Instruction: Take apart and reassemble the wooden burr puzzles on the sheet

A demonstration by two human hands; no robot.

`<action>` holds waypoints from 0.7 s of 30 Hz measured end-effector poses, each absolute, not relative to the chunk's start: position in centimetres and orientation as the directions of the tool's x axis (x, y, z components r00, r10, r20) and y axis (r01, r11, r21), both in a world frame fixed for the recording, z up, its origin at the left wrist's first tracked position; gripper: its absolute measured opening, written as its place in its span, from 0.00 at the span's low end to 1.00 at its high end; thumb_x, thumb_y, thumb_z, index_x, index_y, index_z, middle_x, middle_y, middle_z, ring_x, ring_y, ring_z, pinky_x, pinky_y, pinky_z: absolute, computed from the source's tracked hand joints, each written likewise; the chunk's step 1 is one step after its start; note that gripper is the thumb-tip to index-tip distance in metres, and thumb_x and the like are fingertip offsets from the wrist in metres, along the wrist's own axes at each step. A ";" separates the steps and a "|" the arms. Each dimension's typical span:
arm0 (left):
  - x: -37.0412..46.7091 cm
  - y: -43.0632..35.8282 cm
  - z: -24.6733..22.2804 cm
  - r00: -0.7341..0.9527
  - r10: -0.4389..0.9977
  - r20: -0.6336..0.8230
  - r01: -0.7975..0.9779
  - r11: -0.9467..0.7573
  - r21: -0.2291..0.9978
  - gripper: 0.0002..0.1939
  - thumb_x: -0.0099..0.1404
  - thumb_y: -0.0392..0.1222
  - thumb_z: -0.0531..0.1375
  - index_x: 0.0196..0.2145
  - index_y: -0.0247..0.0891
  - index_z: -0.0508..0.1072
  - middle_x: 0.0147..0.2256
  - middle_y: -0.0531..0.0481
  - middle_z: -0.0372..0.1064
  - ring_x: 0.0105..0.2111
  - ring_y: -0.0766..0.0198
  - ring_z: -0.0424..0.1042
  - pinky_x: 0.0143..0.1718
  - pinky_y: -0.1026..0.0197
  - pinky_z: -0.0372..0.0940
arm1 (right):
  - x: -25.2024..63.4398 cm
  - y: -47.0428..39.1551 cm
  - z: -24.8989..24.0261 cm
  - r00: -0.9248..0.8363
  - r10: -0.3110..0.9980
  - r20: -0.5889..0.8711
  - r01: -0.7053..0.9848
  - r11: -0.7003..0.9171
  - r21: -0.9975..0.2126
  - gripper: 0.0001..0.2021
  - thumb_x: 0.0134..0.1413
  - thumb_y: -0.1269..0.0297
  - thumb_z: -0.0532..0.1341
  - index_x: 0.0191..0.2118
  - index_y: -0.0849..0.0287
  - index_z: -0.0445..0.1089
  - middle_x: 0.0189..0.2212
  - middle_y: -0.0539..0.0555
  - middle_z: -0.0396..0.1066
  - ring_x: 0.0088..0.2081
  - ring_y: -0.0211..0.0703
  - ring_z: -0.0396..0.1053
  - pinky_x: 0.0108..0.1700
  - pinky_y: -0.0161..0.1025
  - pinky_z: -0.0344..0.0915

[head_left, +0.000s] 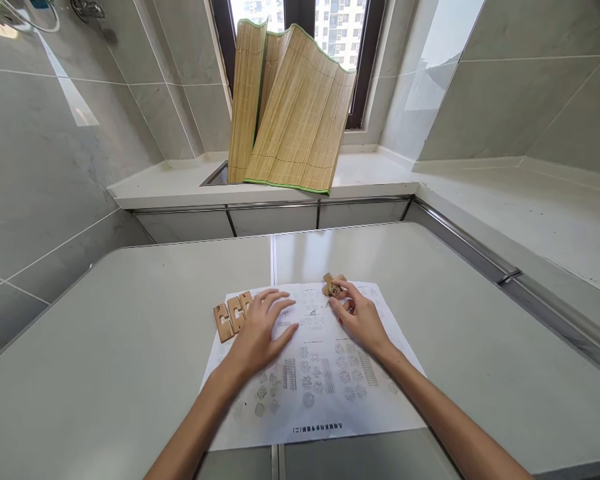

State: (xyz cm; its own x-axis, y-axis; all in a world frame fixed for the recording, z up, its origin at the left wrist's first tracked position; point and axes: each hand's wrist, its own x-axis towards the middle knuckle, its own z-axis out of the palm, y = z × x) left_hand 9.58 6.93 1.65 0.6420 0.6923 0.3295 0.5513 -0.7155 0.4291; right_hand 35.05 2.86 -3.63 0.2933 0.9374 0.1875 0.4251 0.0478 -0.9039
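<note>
My left hand [265,328] lies over the left part of a printed sheet [325,407], its fingers stretched and spread, holding nothing. Beside its fingertips and wrist side, several flat notched wooden puzzle pieces [223,323] with small marks stand in a row on the sheet's left edge; the one nearest the hand is partly covered. Near the sheet's far edge sits a small cluster of wooden puzzle pieces [329,285]. My right hand [361,319] is at this cluster, index fingertip at its near side, thumb lower and apart. Whether the fingertip presses on the wood is hard to tell.
The sheet, covered with diagrams, lies on a pale table [105,373] with a seam down its middle. Behind the table, a folded bamboo mat [300,113] leans against the window on a white ledge [175,187]. A metal-edged ledge runs along the right.
</note>
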 end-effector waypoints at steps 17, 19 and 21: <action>11.6 4.7 0.4 0.411 0.911 0.047 0.273 -0.172 0.947 0.30 0.66 0.56 0.66 0.60 0.42 0.67 0.58 0.39 0.73 0.57 0.47 0.73 0.59 0.44 0.67 | 32.1 0.1 -1.2 0.035 0.997 0.070 -0.152 0.074 -0.986 0.18 0.64 0.46 0.65 0.47 0.51 0.62 0.37 0.51 0.75 0.26 0.38 0.68 0.24 0.34 0.62; 11.8 4.3 0.6 0.472 0.882 -0.001 0.195 -0.103 0.975 0.31 0.65 0.57 0.66 0.61 0.41 0.68 0.56 0.40 0.75 0.57 0.46 0.74 0.59 0.45 0.68 | 31.2 -0.6 -1.2 -0.050 0.996 0.073 -0.195 0.061 -0.979 0.17 0.64 0.49 0.66 0.46 0.51 0.61 0.36 0.50 0.73 0.27 0.39 0.70 0.25 0.34 0.63; 12.0 3.8 1.1 0.510 0.860 -0.009 0.167 -0.089 0.982 0.26 0.67 0.57 0.64 0.57 0.40 0.72 0.51 0.42 0.78 0.54 0.46 0.75 0.57 0.47 0.69 | 30.5 -1.0 -1.2 -0.076 0.994 0.077 -0.196 0.061 -0.979 0.17 0.62 0.50 0.69 0.45 0.52 0.63 0.37 0.50 0.72 0.30 0.39 0.72 0.26 0.34 0.66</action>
